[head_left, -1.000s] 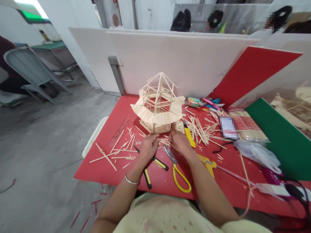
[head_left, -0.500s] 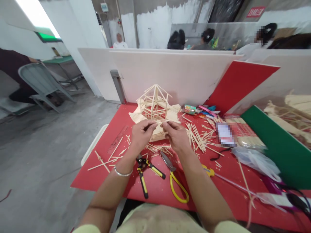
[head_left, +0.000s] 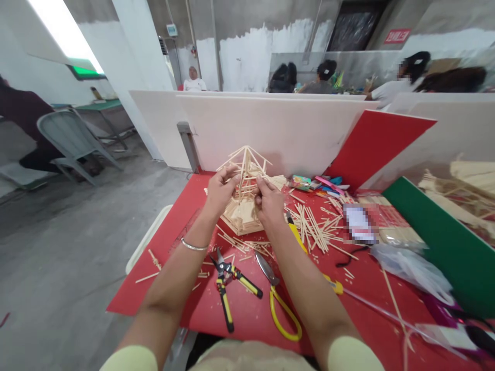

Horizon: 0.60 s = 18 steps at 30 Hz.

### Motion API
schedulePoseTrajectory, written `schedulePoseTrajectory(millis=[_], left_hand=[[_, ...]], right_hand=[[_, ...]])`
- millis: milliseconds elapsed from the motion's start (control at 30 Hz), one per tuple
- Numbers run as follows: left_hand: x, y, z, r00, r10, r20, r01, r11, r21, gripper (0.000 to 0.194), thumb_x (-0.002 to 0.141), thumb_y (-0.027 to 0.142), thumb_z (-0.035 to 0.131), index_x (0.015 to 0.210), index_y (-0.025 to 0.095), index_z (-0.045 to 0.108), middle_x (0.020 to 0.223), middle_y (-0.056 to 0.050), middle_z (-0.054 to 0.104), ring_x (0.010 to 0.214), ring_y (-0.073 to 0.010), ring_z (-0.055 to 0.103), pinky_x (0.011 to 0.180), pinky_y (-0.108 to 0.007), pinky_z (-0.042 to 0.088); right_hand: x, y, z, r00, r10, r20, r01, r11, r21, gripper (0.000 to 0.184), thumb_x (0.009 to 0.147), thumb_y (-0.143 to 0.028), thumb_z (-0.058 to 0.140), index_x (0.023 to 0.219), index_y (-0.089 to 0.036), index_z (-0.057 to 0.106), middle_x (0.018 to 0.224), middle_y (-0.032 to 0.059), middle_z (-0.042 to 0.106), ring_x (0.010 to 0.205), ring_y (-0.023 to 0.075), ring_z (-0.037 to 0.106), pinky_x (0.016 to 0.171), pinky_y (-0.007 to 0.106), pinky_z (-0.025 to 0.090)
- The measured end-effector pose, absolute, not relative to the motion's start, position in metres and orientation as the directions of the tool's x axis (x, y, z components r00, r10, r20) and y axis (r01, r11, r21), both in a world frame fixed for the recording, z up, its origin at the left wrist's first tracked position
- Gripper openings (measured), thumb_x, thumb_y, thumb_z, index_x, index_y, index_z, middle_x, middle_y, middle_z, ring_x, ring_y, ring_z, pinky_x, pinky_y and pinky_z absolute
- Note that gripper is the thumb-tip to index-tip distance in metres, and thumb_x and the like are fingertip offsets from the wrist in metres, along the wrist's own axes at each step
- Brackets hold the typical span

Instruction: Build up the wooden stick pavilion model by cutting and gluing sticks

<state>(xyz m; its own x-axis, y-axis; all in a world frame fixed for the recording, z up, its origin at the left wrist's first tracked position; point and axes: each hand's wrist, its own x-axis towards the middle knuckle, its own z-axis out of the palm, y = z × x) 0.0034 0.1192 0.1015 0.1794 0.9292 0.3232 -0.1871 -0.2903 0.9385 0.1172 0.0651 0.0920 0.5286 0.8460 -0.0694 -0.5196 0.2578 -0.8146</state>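
A pavilion-like model of thin wooden sticks (head_left: 247, 210) stands on the red tabletop, its pointed roof frame upright. My left hand (head_left: 221, 191) is at the model's left side, fingers closed in a pinch below the roof. On the opposite side my right hand (head_left: 269, 200) pinches with thumb and forefinger. A thin wooden stick (head_left: 247, 179) appears to run between the two hands, across the model's posts; its ends are hidden by my fingers. Nearer me lie yellow-and-black cutters (head_left: 229, 278) with jaws apart, and pliers with a yellow loop handle (head_left: 286, 319).
Loose sticks (head_left: 311, 226) lie right of the model, with offcuts around. Beyond are a phone (head_left: 359, 224), a plastic bag (head_left: 412, 265), a yellow-handled tool (head_left: 335, 285) and a green board (head_left: 433, 242). A white partition (head_left: 270, 123) closes the back; people sit behind it.
Both hands have moved from in front of the model, where they held a stick, up and forward to its two sides. The view has tilted up slightly.
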Motion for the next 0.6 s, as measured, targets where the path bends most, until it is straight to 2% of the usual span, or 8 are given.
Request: schedulePoseTrajectory(millis=[133, 233, 400, 600], left_hand=[[0.005, 0.122, 0.104, 0.241, 0.925, 0.295, -0.233, -0.240, 0.942, 0.031, 0.076, 0.031, 0.075, 0.103, 0.016, 0.070, 0.060, 0.004, 0.057, 0.042, -0.0046, 0.040, 0.041, -0.020, 0.032], [0.005, 0.123, 0.105, 0.250, 0.923, 0.291, -0.232, -0.234, 0.944, 0.028, 0.075, 0.030, 0.076, 0.099, 0.017, 0.071, 0.055, 0.006, 0.052, 0.041, -0.0048, 0.040, 0.040, -0.020, 0.029], [0.006, 0.125, 0.107, 0.266, 0.921, 0.285, -0.239, -0.224, 0.945, 0.027, 0.073, 0.028, 0.078, 0.097, 0.016, 0.072, 0.056, 0.005, 0.055, 0.041, -0.0040, 0.039, 0.041, -0.020, 0.030], [0.007, 0.128, 0.105, 0.277, 0.918, 0.285, -0.256, -0.215, 0.943, 0.033, 0.070, 0.029, 0.079, 0.100, 0.015, 0.072, 0.070, 0.001, 0.067, 0.046, -0.0040, 0.044, 0.043, -0.019, 0.034]], right_hand=[[0.115, 0.069, 0.092, 0.524, 0.849, -0.070, -0.509, 0.246, -0.825, 0.032, 0.067, -0.043, 0.083, 0.075, -0.019, 0.063, 0.050, -0.0096, 0.055, 0.037, 0.0023, 0.037, 0.036, 0.018, 0.020], [0.114, 0.073, 0.090, 0.526, 0.848, -0.067, -0.524, 0.261, -0.811, 0.031, 0.067, -0.041, 0.083, 0.076, -0.020, 0.063, 0.051, -0.0095, 0.055, 0.038, 0.0024, 0.037, 0.036, 0.018, 0.020], [0.114, 0.077, 0.090, 0.529, 0.843, -0.100, -0.526, 0.233, -0.818, 0.031, 0.069, -0.042, 0.082, 0.079, -0.020, 0.063, 0.051, -0.0096, 0.055, 0.038, 0.0028, 0.037, 0.036, 0.018, 0.020], [0.113, 0.080, 0.090, 0.538, 0.836, -0.107, -0.552, 0.255, -0.794, 0.037, 0.062, -0.043, 0.086, 0.077, -0.020, 0.062, 0.050, -0.0097, 0.056, 0.038, 0.0028, 0.038, 0.036, 0.017, 0.021]])
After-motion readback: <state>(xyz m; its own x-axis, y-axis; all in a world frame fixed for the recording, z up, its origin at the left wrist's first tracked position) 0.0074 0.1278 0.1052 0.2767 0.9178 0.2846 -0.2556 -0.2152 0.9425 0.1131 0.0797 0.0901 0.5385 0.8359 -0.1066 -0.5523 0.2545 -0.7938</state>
